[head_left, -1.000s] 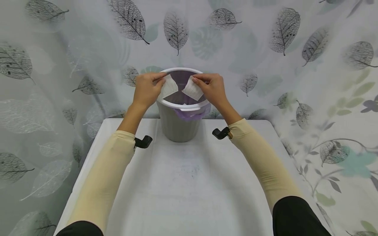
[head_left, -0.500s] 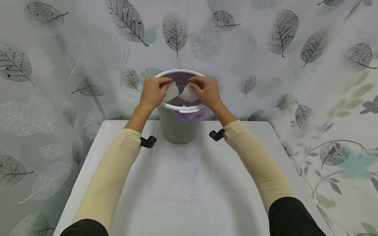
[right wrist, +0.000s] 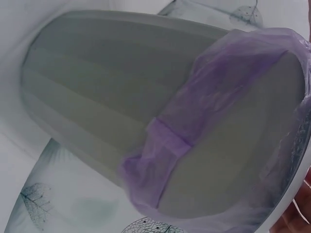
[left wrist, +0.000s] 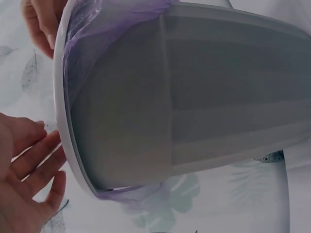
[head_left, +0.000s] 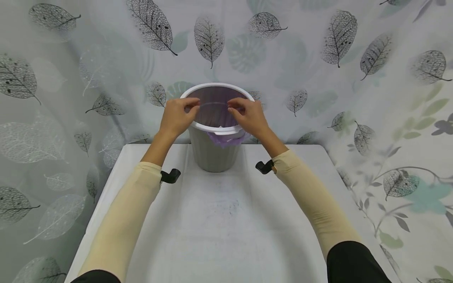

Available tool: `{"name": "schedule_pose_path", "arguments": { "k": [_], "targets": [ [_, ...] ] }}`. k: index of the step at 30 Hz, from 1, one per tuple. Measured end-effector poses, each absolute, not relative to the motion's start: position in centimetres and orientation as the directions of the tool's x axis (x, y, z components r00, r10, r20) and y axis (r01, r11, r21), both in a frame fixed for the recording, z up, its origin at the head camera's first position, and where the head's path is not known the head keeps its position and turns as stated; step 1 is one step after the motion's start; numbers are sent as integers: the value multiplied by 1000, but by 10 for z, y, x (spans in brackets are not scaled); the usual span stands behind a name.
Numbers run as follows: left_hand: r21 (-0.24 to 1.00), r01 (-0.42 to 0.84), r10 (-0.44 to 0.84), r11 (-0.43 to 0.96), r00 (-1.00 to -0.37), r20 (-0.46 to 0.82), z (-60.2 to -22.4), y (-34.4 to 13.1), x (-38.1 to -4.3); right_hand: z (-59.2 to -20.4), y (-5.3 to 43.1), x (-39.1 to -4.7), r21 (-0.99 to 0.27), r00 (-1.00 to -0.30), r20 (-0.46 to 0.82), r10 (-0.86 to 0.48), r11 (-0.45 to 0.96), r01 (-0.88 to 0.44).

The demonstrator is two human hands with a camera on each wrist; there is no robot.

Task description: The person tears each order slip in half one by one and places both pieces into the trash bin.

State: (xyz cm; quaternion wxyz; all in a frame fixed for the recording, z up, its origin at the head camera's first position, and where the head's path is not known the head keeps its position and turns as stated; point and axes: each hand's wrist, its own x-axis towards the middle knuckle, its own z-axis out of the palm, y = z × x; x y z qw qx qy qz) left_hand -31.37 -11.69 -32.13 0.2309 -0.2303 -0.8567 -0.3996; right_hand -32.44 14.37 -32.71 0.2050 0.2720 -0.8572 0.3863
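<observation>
A grey bin (head_left: 216,155) with a white rim stands at the far side of the table, lined with a purple plastic bag (head_left: 226,139) folded over its edge. My left hand (head_left: 177,116) is over the rim's left side, thumb and fingers loosely bent with nothing between them. In the left wrist view that hand (left wrist: 34,170) shows its fingers spread beside the rim. Opposite it, my right hand (head_left: 250,118) hovers at the rim's right side, fingers relaxed and holding nothing. Only part of the right hand (right wrist: 294,213) shows in the right wrist view. The bin's bottom is hidden.
A white-covered table (head_left: 223,228) stretches from the bin towards me. Leaf-patterned curtains (head_left: 301,51) hang close behind the bin and along both sides. A black camera mount sits at each wrist, the left mount (head_left: 170,176) and the right mount (head_left: 264,167).
Each hand earlier pinched a white piece of paper over the bin. Both pieces have been let go and are out of sight, and the hands have moved slightly apart.
</observation>
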Motion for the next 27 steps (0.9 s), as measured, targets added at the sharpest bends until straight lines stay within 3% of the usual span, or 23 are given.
{"name": "schedule_pose_path", "arguments": {
  "k": [7, 15, 20, 27],
  "targets": [
    [549, 602, 196, 580, -757, 623, -322, -133, -296, -334, 153, -316, -439, -738, 570, -362, 625, -646],
    [566, 549, 143, 615, -784, 604, -332, -157, -280, -350, 183, -304, -454, -668, 709, -225, 579, -677],
    [577, 532, 86, 619, -777, 623, -345, -173, -271, -362, 203, -293, -485, -687, 709, -160, 597, -639],
    [576, 512, 68, 637, -782, 620, -362, -187, -257, -387, 222, -277, -503, -728, 664, -171, 618, -604]
  ]
}}
